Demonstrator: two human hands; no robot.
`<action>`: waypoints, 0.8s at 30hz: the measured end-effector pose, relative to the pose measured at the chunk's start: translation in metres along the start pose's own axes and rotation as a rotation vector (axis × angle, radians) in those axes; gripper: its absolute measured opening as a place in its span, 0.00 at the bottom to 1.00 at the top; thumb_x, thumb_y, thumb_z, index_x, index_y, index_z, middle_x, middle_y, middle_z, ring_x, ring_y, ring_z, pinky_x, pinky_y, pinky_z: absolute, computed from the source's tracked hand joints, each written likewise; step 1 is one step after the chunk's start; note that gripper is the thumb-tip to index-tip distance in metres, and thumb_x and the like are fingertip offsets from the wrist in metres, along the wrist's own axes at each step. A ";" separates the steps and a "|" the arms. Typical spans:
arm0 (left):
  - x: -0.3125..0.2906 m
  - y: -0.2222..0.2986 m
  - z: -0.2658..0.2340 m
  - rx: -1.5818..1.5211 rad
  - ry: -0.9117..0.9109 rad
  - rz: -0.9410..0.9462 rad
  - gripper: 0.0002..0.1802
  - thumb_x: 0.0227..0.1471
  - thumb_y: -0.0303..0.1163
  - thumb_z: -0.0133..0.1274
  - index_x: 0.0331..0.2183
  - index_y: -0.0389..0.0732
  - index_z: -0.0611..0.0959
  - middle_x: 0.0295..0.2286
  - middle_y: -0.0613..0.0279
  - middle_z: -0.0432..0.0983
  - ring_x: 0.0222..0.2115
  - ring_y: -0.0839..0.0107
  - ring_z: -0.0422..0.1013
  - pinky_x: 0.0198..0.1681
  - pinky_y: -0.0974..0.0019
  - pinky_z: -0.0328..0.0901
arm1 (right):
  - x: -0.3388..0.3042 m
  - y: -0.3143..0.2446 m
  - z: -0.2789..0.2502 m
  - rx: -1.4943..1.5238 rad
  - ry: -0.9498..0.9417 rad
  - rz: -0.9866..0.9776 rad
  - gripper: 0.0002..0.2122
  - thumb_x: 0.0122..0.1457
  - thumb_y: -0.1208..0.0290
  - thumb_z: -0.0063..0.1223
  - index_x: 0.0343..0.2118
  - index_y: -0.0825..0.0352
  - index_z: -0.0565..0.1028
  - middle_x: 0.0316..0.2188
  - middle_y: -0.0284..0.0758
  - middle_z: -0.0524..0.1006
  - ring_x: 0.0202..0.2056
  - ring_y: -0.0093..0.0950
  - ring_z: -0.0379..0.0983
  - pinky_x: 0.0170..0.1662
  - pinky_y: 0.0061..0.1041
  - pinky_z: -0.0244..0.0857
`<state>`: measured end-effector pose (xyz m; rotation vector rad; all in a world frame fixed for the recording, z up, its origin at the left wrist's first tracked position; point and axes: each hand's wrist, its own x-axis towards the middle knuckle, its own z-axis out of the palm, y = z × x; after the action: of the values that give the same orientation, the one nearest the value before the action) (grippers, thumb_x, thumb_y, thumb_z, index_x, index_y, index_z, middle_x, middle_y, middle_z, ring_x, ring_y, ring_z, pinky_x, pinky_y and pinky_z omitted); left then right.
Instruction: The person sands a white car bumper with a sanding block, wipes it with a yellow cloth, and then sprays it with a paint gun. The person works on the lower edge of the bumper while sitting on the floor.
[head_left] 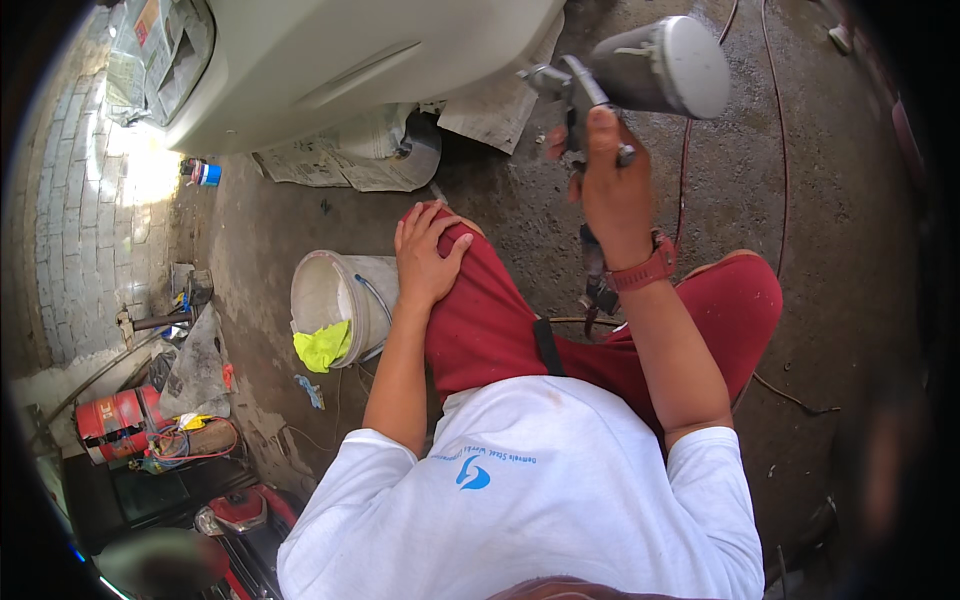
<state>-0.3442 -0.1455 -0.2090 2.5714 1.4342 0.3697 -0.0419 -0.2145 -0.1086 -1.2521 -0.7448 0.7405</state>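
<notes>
In my right hand [612,185] is a paint spray gun [580,100], its handle wrapped by my fingers and its nozzle aimed left toward a pale car body panel [370,60]. On top of the gun sits a grey paint cup with a white lid [696,68], tilted to the right. A hose fitting [598,285] hangs below the handle. My left hand [430,255] lies flat on my left knee with the fingers spread, holding nothing. Newspaper masking [345,165] hangs along the panel's lower edge, partly around a rounded shape.
A white bucket [318,275] with a yellow-green cloth [323,346] over its rim stands left of my knee. Thin hoses [784,150] run across the concrete floor at right. A hammer [160,322], a red canister [118,420] and loose clutter lie at left by a brick wall [85,220].
</notes>
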 end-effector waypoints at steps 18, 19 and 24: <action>-0.002 -0.001 -0.001 0.000 0.007 0.007 0.22 0.58 0.49 0.68 0.51 0.50 0.91 0.64 0.57 0.76 0.71 0.50 0.62 0.75 0.41 0.49 | 0.006 0.001 0.000 0.032 -0.026 0.032 0.31 0.79 0.42 0.39 0.59 0.69 0.79 0.42 0.36 0.86 0.40 0.20 0.84 0.25 0.19 0.71; -0.002 -0.001 -0.001 -0.002 0.010 0.009 0.22 0.58 0.49 0.68 0.51 0.50 0.91 0.64 0.57 0.76 0.71 0.50 0.63 0.75 0.41 0.49 | 0.005 0.002 -0.003 0.043 0.041 0.003 0.31 0.79 0.41 0.39 0.58 0.69 0.79 0.42 0.36 0.86 0.39 0.21 0.84 0.25 0.20 0.71; -0.001 -0.002 0.000 -0.006 0.012 0.001 0.22 0.58 0.49 0.68 0.50 0.50 0.91 0.64 0.57 0.77 0.71 0.50 0.63 0.75 0.42 0.49 | -0.005 0.009 -0.014 0.029 0.128 0.016 0.29 0.79 0.47 0.45 0.73 0.62 0.70 0.38 0.34 0.86 0.26 0.18 0.76 0.30 0.21 0.70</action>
<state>-0.3461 -0.1453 -0.2093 2.5698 1.4334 0.3894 -0.0334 -0.2248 -0.1198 -1.2681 -0.6183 0.6756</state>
